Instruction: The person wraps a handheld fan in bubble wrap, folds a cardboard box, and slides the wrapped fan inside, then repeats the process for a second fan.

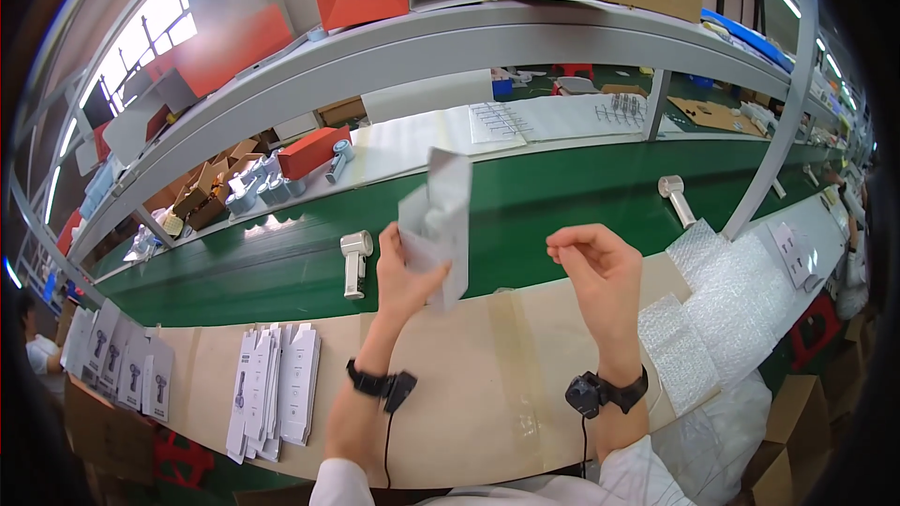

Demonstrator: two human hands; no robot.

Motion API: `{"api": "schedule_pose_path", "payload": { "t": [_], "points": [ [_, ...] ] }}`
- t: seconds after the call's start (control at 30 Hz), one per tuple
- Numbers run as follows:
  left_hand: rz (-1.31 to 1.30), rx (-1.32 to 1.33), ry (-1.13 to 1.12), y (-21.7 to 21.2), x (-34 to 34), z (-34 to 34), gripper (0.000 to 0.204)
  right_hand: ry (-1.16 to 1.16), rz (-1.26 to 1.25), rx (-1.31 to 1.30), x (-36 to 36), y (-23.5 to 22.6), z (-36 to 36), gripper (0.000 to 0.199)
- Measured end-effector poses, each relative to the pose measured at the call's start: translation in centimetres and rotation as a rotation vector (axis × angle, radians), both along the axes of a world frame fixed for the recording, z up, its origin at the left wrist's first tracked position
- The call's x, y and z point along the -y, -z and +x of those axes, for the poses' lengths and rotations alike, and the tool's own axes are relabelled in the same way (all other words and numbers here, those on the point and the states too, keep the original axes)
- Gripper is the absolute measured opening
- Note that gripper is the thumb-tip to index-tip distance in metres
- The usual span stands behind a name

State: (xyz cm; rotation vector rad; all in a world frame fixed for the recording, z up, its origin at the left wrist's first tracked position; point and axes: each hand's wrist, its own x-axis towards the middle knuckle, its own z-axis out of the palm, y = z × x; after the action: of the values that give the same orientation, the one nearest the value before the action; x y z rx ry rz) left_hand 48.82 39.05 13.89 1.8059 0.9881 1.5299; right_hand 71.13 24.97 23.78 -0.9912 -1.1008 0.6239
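The left hand has its fingers clamped on a pale carton, thumb on the near face and the other fingers at its left side. The carton stands roughly upright, its upper part rising above those fingers; its outline is blurred.

The right hand is raised well apart, to the right of the carton. Its fingers are curled inward with the thumb close by; whether the tips touch cannot be told.

Just left of the left fingers, a white round-headed device lies on the green belt. A second device lies on the belt beyond the right fingers, to their right.

Below and left of the left fingers, flat printed cartons lie in overlapping piles on the brown-covered worktop. Bubble wrap lies right of and below the right fingers.
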Motion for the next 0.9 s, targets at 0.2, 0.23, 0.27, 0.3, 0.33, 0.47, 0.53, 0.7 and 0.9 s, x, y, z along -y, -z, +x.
{"api": "schedule_pose_path", "payload": {
  "t": [0.2, 0.23, 0.27, 0.3, 0.33, 0.47, 0.53, 0.7, 0.9],
  "points": [
    [-0.028, 0.055, -0.427, 1.9, -10.0, 3.2, 0.089, -0.02, 0.042, 0.107, 2.2, -1.2, 0.1, 0.006],
    [-0.022, 0.055, -0.423, 3.0, -11.4, 3.6, 0.089, 0.003, 0.03, 0.148, 2.4, -1.3, 0.4, 0.006],
    [-0.015, 0.048, -0.432, 3.6, -12.2, 3.4, 0.09, 0.014, 0.019, 0.183, 2.3, -1.3, 0.5, 0.005],
    [-0.009, 0.041, -0.445, 4.1, -12.9, 3.0, 0.09, 0.0, 0.025, 0.184, 2.2, -1.4, 0.4, 0.005],
    [-0.012, 0.041, -0.445, 4.2, -12.8, 3.2, 0.09, 0.006, 0.016, 0.202, 2.3, -1.4, 0.6, 0.005],
    [-0.043, -0.165, -0.419, 4.8, -11.8, 2.0, 0.091, 0.002, -0.008, 0.282, 2.9, -1.4, 0.4, 0.005],
    [-0.104, -0.81, -0.566, 5.8, -10.5, -1.4, 0.086, 0.013, -0.016, 0.378, 3.2, -1.6, 0.4, 0.007],
    [-0.345, -0.946, -0.796, 8.0, -7.9, -11.3, 0.057, 0.111, -0.08, 0.533, 5.9, -2.9, -0.2, 0.011],
    [-0.315, -0.752, -0.633, 10.3, -6.2, -22.0, 0.031, 0.081, -0.28, 0.806, 7.2, 1.2, 2.4, 0.021]
  ]
}}
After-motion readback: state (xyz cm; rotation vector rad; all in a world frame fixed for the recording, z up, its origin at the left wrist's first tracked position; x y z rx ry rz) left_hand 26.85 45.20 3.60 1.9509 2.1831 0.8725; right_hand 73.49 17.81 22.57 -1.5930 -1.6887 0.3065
